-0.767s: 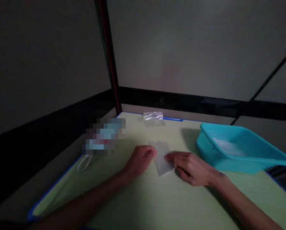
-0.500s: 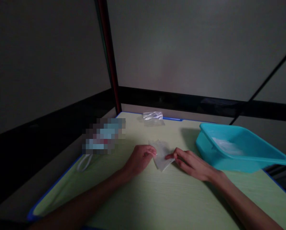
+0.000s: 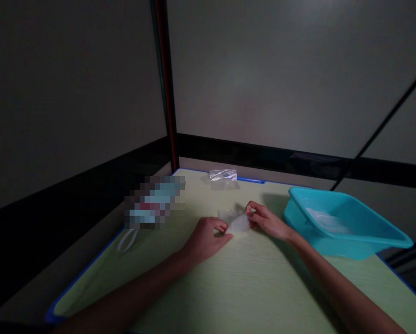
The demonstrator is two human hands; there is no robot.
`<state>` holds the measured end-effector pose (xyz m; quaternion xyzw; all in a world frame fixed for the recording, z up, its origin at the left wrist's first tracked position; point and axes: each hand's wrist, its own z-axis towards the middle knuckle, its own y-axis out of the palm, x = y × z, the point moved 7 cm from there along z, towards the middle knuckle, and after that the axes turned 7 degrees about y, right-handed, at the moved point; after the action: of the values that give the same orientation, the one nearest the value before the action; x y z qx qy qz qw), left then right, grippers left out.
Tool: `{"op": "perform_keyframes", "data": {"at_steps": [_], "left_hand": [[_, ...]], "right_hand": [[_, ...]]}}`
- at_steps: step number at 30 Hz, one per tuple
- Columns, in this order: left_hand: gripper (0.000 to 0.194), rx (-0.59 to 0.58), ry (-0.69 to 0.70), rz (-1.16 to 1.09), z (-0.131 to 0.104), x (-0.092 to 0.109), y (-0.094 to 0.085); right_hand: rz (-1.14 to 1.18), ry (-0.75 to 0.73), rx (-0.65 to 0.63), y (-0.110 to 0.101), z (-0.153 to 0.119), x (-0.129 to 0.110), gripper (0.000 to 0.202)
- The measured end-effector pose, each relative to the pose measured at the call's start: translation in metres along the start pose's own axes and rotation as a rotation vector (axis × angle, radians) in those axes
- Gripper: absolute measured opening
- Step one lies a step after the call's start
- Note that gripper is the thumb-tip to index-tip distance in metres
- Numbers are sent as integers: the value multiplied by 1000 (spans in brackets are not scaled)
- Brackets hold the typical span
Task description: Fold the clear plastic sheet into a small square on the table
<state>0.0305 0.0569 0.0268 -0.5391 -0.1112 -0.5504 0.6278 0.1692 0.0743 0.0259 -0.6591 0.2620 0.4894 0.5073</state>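
Clear pouch (image 3: 236, 222) pinched between left hand (image 3: 204, 237) and right hand (image 3: 269, 220) above table (image 3: 229, 287).

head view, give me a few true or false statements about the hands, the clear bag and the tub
1. Both hands pinch the clear bag: true, the left hand holds its near side and the right hand its far side.
2. The tub is red: false, it is turquoise.
3. The tub stands on the person's right on the table: true.
4. The right hand is inside the tub: false, it is beside it, on the bag.
5. A second clear wrapper lies at the table's far edge: true.
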Motion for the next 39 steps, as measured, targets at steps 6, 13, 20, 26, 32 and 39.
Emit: {"op": "perform_keyframes", "data": {"at_steps": [6,13,20,26,32,39], "left_hand": [[20,46,-18,18,2,-8,2],[19,56,-150,-89,5,-25,2],[11,66,-246,-150,8,-32,0],[25,144,-284,-235,8,-40,-1],[39,161,-327,-288,8,-44,-1],[38,155,-359,-349,9,-45,0]], "right_hand": [[126,-17,49,-3,-1,3,13],[210,2,26,4,0,9,32],[180,7,112,6,10,18,29],[89,7,249,2,16,22,32],[-72,-46,441,-9,6,9,16],[-631,-265,177,39,-17,-29,47]]}}
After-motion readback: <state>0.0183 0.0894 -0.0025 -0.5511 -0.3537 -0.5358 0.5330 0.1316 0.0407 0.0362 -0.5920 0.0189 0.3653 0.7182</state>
